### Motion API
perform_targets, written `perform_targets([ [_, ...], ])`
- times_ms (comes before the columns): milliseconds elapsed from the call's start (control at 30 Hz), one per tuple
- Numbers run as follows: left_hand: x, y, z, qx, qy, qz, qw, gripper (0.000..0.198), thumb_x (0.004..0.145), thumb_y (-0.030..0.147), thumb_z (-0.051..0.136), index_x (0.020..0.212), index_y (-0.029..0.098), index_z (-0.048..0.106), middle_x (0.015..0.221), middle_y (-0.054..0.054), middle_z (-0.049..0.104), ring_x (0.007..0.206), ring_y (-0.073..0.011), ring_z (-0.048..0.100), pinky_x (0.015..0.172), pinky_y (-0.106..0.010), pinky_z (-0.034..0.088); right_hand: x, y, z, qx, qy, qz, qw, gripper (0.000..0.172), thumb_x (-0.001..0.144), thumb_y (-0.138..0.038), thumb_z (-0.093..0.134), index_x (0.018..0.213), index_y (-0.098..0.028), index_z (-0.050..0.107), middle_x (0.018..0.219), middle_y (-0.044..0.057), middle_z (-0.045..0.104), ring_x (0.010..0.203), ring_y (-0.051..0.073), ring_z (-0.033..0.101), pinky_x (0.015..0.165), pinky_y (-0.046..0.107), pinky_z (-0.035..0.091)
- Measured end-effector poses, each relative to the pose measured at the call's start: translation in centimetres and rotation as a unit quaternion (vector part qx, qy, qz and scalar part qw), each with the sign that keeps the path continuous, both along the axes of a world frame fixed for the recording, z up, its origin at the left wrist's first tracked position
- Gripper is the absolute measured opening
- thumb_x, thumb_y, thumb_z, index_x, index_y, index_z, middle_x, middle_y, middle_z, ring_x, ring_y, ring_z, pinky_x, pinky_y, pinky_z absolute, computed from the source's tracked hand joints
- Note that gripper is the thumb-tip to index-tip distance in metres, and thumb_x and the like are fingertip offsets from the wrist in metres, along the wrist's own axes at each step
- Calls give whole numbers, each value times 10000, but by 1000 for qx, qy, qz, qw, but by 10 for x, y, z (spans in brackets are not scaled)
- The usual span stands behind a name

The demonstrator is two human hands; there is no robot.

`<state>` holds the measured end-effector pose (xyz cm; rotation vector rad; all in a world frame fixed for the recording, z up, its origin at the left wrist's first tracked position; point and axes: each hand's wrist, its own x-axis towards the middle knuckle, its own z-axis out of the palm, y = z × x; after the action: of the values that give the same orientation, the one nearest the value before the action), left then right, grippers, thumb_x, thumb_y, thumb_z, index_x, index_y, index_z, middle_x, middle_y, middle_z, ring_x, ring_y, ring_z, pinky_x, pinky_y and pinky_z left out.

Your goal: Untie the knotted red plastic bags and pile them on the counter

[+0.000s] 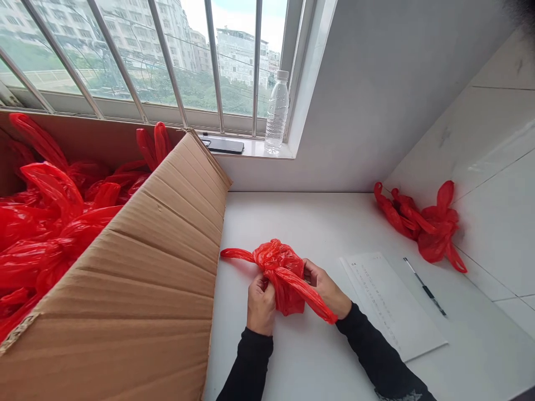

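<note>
Both my hands grip a crumpled red plastic bag (pixel 279 266) just above the white table (pixel 309 223). My left hand (pixel 260 303) is closed on the bag's lower left side. My right hand (pixel 326 288) is closed on its right side, and one twisted handle of the bag runs across that hand's wrist. The other handle sticks out to the left toward the cardboard box (pixel 159 267).
The big cardboard box on the left holds several red plastic bags (pixel 50 211). A bunch of knotted red bags (pixel 426 225) lies at the right wall. A paper sheet (pixel 393 303) and a pen (pixel 425 287) lie to the right. A water bottle (pixel 276 111) and a dark phone (pixel 223 145) sit on the windowsill.
</note>
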<state>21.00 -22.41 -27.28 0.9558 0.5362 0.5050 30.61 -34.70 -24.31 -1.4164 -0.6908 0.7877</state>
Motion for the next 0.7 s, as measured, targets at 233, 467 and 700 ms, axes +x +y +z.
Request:
perform_targets([
  [233, 0, -1, 4, -40, -15, -3, 999, 248, 696, 307, 738, 862, 129, 694, 766, -62, 730, 747, -232, 675, 682, -307, 516, 0, -2, 2, 36, -10, -18, 999, 264, 859, -391, 674, 1040, -199, 650, 1039, 69, 692, 959, 224, 630, 875, 366, 500],
  [467, -5, -2, 21, -44, -57, -50, 996, 393, 812, 406, 654, 1110, 151, 687, 968, -90, 724, 891, -242, 658, 778, -320, 514, 4, -2, 0, 55, 73, -39, 995, 405, 806, -393, 734, 1157, -218, 634, 1091, 85, 702, 972, 245, 662, 844, 372, 540],
  [700, 0, -4, 16, 8, -45, -4, 999, 393, 739, 333, 737, 1095, 177, 681, 1003, -64, 729, 918, -229, 667, 842, -304, 502, 1, 0, 4, 59, 74, -37, 995, 492, 748, -407, 788, 1163, -233, 591, 1136, 86, 684, 1029, 251, 648, 889, 382, 525],
])
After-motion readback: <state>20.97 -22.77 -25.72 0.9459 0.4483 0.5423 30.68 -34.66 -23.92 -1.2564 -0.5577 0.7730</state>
